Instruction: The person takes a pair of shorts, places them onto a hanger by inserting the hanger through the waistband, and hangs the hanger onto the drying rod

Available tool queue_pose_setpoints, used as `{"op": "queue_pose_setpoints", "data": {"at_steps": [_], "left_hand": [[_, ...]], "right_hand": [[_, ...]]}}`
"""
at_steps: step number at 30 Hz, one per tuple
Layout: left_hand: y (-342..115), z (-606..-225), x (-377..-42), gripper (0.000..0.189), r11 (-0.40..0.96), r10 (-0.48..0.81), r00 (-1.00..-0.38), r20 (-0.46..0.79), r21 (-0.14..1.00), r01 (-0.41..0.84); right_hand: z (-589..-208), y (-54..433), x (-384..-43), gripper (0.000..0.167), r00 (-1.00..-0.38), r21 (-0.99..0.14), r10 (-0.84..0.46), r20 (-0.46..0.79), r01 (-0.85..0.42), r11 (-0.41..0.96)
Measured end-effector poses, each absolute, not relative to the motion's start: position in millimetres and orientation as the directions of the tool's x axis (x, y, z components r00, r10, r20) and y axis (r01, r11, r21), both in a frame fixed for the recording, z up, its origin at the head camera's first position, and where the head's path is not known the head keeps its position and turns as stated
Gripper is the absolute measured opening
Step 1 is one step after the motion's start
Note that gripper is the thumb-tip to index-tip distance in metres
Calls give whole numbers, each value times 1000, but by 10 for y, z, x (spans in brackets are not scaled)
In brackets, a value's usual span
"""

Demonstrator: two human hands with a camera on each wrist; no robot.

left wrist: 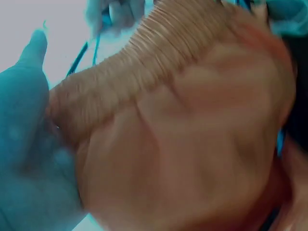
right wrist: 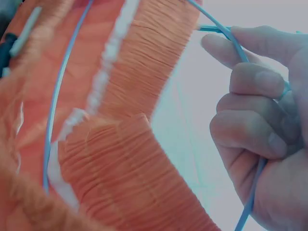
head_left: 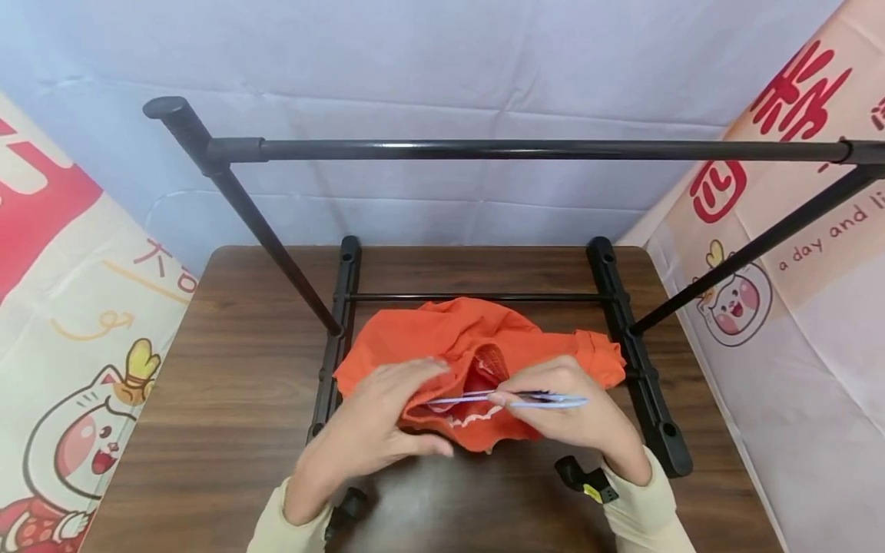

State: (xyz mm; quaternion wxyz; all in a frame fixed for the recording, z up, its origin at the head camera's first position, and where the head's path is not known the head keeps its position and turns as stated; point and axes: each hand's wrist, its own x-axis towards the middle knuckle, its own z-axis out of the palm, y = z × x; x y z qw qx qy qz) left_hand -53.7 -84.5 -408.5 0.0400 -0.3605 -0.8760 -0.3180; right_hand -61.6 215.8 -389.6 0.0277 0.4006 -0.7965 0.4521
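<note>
A bunched orange garment [head_left: 442, 330] with a gathered elastic waistband [right wrist: 139, 168] lies on the table, its opening facing me and showing white trim inside. My right hand [head_left: 563, 403] grips a thin light-blue clothes hanger [head_left: 459, 399] with curled fingers. Part of the hanger reaches into the opening, where its blue rod [right wrist: 57, 101] shows in the right wrist view. At the opening's left side is my left hand [head_left: 376, 418], fingers extended over the fabric and thumb spread apart. The left wrist view is blurred; the garment's waistband [left wrist: 144, 62] fills much of it beside that hand.
A black rack stands on the wooden table [head_left: 228, 384], with a top bar [head_left: 539, 150] above and beyond my hands. Its base feet [head_left: 650, 407] flank the garment, and a low crossbar [head_left: 415, 296] runs behind it. Printed cloth hangs around the table.
</note>
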Motion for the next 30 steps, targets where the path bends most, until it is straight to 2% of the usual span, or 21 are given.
{"op": "queue_pose_setpoints", "data": {"at_steps": [1, 3, 6, 8, 11, 13, 15, 16, 18, 21, 23, 27, 30], "left_hand": [[-880, -4079, -541, 84, 553, 610, -734, 299, 503, 664], [-938, -4078, -555, 89, 566, 617, -713, 333, 443, 696], [-969, -4098, -575, 65, 534, 637, -647, 418, 367, 762], [-977, -4120, -586, 45, 505, 650, -597, 470, 319, 802], [-1050, -4125, -610, 26, 479, 642, -566, 517, 307, 823], [-1152, -4098, -638, 20, 464, 623, -570, 535, 334, 820], [-1286, -4044, -665, 18, 454, 597, -593, 540, 382, 805], [-1357, -4010, -678, 18, 447, 584, -604, 543, 405, 797], [-1493, -3946, -698, 16, 437, 561, -626, 542, 448, 780], [-1671, -3873, -710, 15, 444, 536, -659, 528, 487, 752], [-1757, -3867, -718, 15, 432, 511, -667, 542, 509, 744], [-1868, -3880, -767, 20, 394, 445, -652, 614, 519, 759], [-1958, -3884, -841, 39, 345, 376, -626, 683, 524, 779]], "right_hand": [[-3881, 2181, -615, 31, -687, -710, -594, 417, -655, 258], [-3846, 2210, -616, 33, -691, -727, -570, 444, -650, 222], [-3799, 2223, -613, 34, -672, -733, -566, 477, -660, 166], [-3762, 2235, -600, 33, -680, -730, -570, 461, -656, 193], [-3692, 2327, -540, 45, -761, -679, -552, 342, -606, 414], [-3658, 2447, -490, 64, -828, -607, -518, 217, -530, 593], [-3666, 2584, -464, 81, -860, -539, -496, 123, -478, 694], [-3690, 2646, -467, 82, -863, -538, -493, 106, -467, 702], [-3774, 2762, -488, 71, -865, -548, -484, 129, -469, 693], [-3942, 2923, -533, 49, -845, -603, -458, 275, -523, 602], [-4024, 3031, -538, 43, -832, -642, -412, 372, -551, 533], [-4110, 3193, -545, 45, -805, -729, -336, 489, -588, 350], [-4184, 3255, -568, 58, -846, -768, -310, 435, -528, 362]]}}
